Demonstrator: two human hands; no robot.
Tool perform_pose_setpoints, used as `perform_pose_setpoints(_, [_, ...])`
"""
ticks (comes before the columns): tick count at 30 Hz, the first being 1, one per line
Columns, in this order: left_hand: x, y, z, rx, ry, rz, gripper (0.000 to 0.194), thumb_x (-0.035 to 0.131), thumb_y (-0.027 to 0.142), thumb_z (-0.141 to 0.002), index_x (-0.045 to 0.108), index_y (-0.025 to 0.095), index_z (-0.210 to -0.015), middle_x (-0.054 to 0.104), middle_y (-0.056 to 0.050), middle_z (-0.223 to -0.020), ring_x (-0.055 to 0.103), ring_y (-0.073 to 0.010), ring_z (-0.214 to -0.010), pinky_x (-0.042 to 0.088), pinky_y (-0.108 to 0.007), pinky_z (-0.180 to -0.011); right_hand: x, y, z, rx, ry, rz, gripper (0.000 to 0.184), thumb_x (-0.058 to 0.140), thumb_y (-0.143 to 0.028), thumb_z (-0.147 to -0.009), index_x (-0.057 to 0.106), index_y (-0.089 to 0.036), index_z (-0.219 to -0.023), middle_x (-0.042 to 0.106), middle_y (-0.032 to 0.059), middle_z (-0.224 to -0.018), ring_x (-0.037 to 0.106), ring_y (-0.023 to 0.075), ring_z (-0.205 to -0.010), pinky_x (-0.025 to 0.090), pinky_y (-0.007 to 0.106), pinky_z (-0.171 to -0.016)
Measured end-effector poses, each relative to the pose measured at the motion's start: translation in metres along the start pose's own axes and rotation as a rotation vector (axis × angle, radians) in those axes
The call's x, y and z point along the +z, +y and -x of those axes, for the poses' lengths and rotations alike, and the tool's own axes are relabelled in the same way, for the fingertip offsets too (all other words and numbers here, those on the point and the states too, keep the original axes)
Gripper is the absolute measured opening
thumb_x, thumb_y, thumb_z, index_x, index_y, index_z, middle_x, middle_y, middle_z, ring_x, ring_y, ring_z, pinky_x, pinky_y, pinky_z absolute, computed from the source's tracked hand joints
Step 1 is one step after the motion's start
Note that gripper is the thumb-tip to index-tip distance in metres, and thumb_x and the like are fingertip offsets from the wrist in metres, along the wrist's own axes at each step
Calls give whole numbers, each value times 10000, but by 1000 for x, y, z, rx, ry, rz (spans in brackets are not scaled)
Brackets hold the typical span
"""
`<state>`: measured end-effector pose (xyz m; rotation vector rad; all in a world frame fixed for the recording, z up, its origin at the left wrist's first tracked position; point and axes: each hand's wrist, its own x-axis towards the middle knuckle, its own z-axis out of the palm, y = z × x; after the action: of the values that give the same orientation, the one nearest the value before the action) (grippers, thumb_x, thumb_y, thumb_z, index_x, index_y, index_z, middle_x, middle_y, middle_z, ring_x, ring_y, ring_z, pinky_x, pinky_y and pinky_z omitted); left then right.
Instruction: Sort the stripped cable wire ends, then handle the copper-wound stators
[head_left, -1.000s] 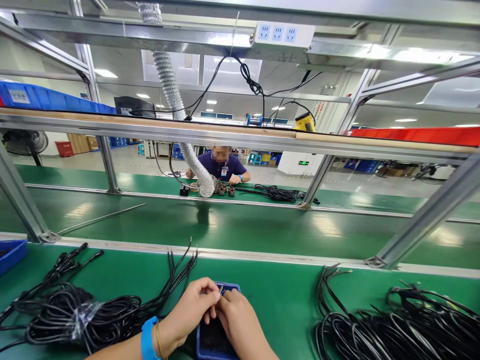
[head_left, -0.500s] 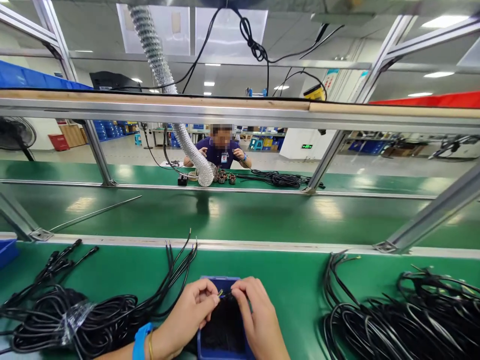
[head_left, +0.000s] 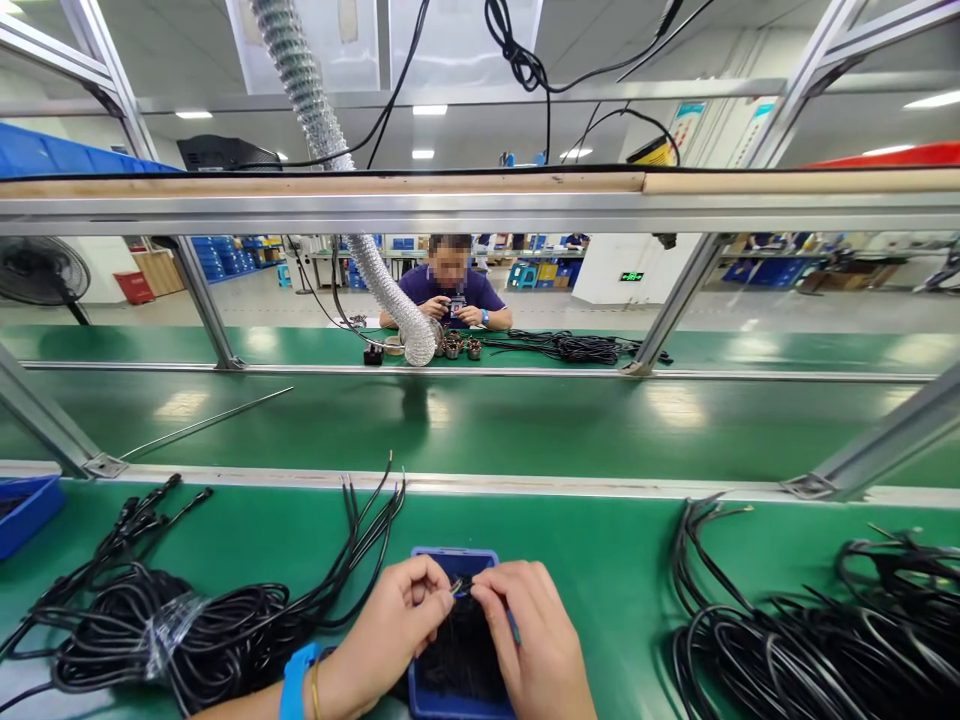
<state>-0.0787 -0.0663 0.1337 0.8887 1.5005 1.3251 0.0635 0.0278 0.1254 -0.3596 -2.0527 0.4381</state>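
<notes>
My left hand (head_left: 405,620), with a blue band at the wrist, pinches thin coloured wires (head_left: 458,586) between thumb and forefinger. Fingertips of my right hand (head_left: 534,625) are closed at the dark end beside those wires; the small black piece there is too small to name. Both hands are above a blue bin (head_left: 454,552) whose inside is full of dark matter I cannot make out singly. To the left lies a bundle of black cables (head_left: 240,640) tied with clear film, several stripped ends pointing away from me.
More black cables (head_left: 810,650) are heaped at the right. Another blue bin (head_left: 30,520) sits at the left edge. A metal frame rail (head_left: 480,212) crosses in front, with a silver duct (head_left: 382,295) hanging down. Across the bench sits a co-worker (head_left: 454,290).
My view has shifted slightly, moving the scene a little to the right. My hands keep their pinch, now closer together at the wires. The co-worker's hands have come down and together.
</notes>
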Motion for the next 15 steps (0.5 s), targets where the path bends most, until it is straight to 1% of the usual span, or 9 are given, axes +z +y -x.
perform_pose_setpoints(5, [-1,0,-1,-1,10,3,393,654,557,-790,511,190,-773,403,85,-544,365,-80,-472,270,-182,-412,1,-2,-2,-61,27,50,162,479,-158,-1020,607,-194,-926,647,38,-790,581,169,-711,506,285,-641])
perform_pose_setpoints(9, [-1,0,-1,-1,25,0,377,652,540,-780,509,192,-771,412,85,-540,374,-80,-466,276,-184,-411,0,-1,-1,-95,20,69,147,489,-157,-1019,607,-182,-935,651,45,-800,584,169,-724,504,283,-663])
perform_pose_setpoints(15, [0,2,-1,3,34,-6,355,650,515,-780,515,188,-760,420,81,-545,393,-81,-470,295,-187,-419,0,1,1,-95,15,87,131,502,-153,-1012,613,-177,-946,651,51,-805,590,172,-730,502,282,-671])
